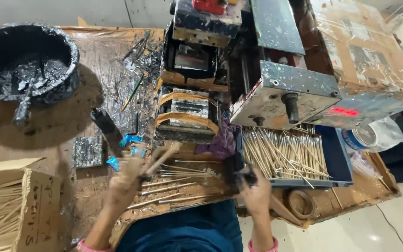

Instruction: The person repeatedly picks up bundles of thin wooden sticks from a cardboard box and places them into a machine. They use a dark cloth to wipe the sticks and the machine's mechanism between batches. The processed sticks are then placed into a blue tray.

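Observation:
My left hand (128, 176) holds a thin wooden stick (163, 157) that points up and right toward a paint-smeared printing machine (187, 112). More loose sticks (173, 184) lie on the stained bench just right of that hand. My right hand (253, 189), fingers black with ink, is closed near the front left corner of a blue tray (339, 161) filled with several printed sticks (285, 154). Whether the right fingers grip anything is blurred.
A black ink-caked bowl (24, 60) sits far left. A cardboard box of raw sticks (5, 210) stands at the near left. A dark bottle (102, 120) and a small black block (88, 151) lie between. A taped cardboard box (360, 51) and tape roll (300, 204) are right.

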